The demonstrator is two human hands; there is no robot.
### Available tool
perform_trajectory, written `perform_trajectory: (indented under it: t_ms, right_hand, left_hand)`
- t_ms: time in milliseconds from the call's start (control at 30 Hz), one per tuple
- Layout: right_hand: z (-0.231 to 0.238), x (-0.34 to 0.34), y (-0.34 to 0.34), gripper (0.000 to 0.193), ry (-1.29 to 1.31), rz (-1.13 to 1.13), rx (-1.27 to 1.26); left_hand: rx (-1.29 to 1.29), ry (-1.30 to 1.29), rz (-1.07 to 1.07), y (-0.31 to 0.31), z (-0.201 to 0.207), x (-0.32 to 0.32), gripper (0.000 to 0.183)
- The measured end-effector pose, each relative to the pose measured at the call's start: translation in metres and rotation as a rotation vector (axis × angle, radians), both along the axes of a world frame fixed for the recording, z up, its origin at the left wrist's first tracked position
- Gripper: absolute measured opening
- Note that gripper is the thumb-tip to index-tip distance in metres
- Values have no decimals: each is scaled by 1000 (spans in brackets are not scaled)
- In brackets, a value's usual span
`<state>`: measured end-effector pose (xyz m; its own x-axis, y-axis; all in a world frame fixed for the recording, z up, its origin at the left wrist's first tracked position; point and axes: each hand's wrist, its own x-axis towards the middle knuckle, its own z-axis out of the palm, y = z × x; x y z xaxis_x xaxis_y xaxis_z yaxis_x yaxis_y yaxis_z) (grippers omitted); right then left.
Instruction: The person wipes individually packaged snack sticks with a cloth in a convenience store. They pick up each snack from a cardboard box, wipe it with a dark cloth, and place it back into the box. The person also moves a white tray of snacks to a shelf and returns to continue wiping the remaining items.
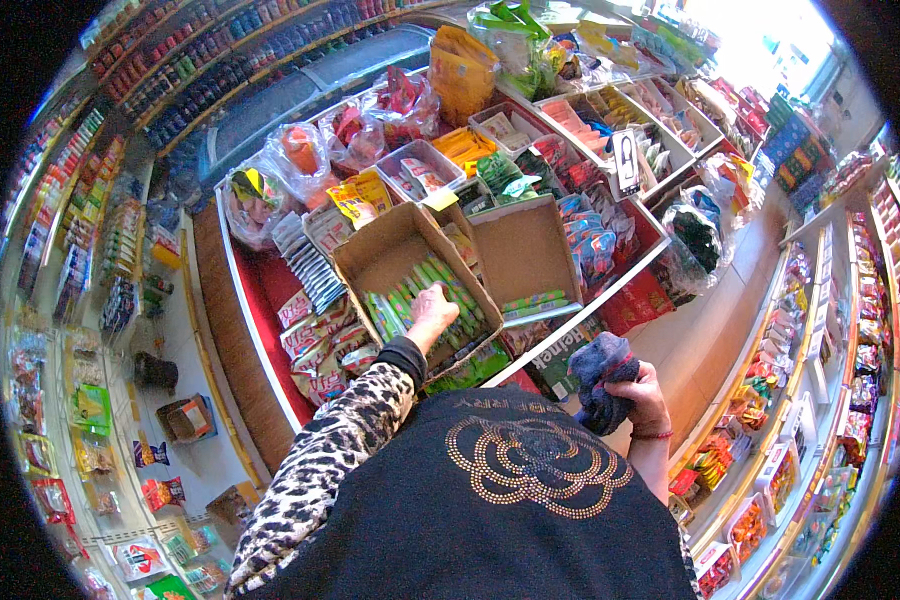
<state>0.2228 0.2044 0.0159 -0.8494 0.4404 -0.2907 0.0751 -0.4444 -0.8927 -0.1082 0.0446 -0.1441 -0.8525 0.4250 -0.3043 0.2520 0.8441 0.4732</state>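
Your left hand [434, 312] is down inside an open brown cardboard box [361, 257] on the red-topped, white-rimmed bench [260, 290]. Slim green plastic packets [432, 272] lie side by side in that box, directly under your fingers and to either side of them. Most of their long axes slant from far left to near right, roughly along the box's longer walls, while your left forearm comes in from the near left, across that slant. Your left hand is the nearer one, touching the packets or just above them; its fingers are bent downward, and whether they have closed on a packet cannot be told from this view.

Your right hand [648, 398] is well apart, beyond the bench's right-hand rim, closed around a bunched dark grey-blue cloth [602, 375]. Just right of the first box stands a shallower brown box with a pale near edge [523, 245]; a few green packets [535, 302] lie along its near side, their long axes running roughly left to right.
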Motion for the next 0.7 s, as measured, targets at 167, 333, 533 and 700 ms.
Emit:
perform_trajectory:
  t_ms: [167,333,533,700]
  right_hand:
    - [2,2,-3,29,-6,-24,14]
    - [9,1,-7,28,62,-74,-33]
    - [23,-36,-19,49,318,-197,-182]
    - [24,-82,-42,32,102,-30,-110]
  left_hand:
    - [132,-131,263,5,-22,4,41]
    - [834,-608,620,-8,3,3,71]
    - [1343,-1034,271,-27,99,46,58]
    - [1293,-1147,-261,-11,146,106,46]
